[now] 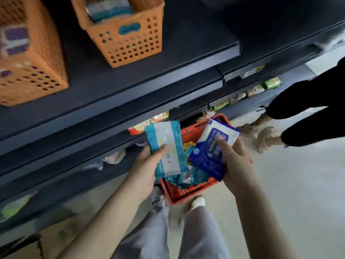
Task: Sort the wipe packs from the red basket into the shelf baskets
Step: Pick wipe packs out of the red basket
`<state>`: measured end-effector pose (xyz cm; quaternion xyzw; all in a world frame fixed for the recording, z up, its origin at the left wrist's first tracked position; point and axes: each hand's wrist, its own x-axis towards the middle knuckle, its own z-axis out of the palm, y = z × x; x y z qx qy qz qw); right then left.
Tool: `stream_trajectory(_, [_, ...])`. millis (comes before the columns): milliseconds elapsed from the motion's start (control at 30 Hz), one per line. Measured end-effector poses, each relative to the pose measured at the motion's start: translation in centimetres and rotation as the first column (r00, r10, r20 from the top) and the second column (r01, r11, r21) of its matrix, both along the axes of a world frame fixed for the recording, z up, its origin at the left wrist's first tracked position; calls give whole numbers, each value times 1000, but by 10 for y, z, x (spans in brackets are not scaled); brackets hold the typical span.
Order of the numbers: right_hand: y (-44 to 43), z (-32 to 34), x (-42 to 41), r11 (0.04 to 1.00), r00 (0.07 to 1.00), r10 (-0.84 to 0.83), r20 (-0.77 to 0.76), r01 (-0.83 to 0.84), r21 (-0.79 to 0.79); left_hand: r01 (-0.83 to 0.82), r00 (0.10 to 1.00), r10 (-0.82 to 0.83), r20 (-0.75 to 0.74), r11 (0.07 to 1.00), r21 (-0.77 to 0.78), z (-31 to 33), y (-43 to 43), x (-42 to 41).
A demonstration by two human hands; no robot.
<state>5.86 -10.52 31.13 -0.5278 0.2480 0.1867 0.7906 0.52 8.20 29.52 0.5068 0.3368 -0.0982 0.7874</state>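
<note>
Above the red basket (186, 193), my left hand (147, 165) grips a teal-and-white pack (166, 146), my right hand (235, 161) a dark blue pack (211, 156), labels up to match them to the orange shelf baskets (127, 40) above.

the red plastic basket (183, 196) is mostly hidden behind a light blue and white wipe pack (166, 146) and a dark blue and white wipe pack (205, 161) whose print is too blurred to read; far up-left of it, a big orange perforated basket (37, 75) is blurred, cut by the left edge
</note>
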Motion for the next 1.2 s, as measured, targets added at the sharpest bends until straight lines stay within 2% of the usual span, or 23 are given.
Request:
stream_trajectory(100, [17,44,-31,989,984,147,104,-148,7,-75,997,75,21,997,-4,44,20,-27])
stream_trajectory(233, [38,89,-55,937,910,342,235,-311,-160,-194,976,195,92,981,-20,86,38,-58])
stream_trajectory(333, [51,124,-62,827,752,557,352,-465,-316,-289,948,292,123,956,-40,113,47,-81])
stream_trajectory(400, [62,143,-67,751,639,661,394,-563,-345,-301,939,304,160,953,-45,129,52,-97])
stream_trajectory(533, [93,160,-77,631,484,761,431,-707,-320,-286,929,262,261,956,60,158,67,-127])
stream_trajectory(600, [114,166,-79,540,382,823,421,-756,-369,-346,911,307,276,932,106,168,81,-142])
stream_trajectory(633, [126,169,-79,525,365,834,414,-756,-391,-394,893,350,284,912,114,171,90,-147])
stream_trajectory(700, [154,172,-77,562,397,819,415,-704,-435,-487,847,436,304,866,114,177,111,-155])
stream_trajectory(767, [185,168,-74,651,480,758,442,-601,-463,-587,779,532,333,805,88,180,134,-157])
stream_trajectory(800, [201,165,-74,701,536,713,453,-570,-429,-635,739,580,344,770,66,181,146,-157])
stream_trajectory(867, [232,162,-79,778,657,614,437,-596,-198,-700,672,647,361,714,21,183,171,-157])
stream_trajectory(933, [261,161,-89,775,736,568,370,-629,61,-713,646,663,377,701,-11,184,199,-158])
stream_trajectory(967, [276,160,-93,771,755,559,342,-625,119,-709,644,660,388,704,-20,185,213,-158])
stream_trajectory(1000, [290,158,-96,783,767,550,331,-611,114,-707,641,656,399,707,-27,185,227,-159])
stream_trajectory(1133, [342,159,-98,879,788,459,411,-470,-81,-719,622,662,418,695,-31,181,276,-158])
stream_trajectory(1200, [361,161,-96,906,795,410,446,-413,-97,-707,634,654,412,707,-34,179,295,-155])
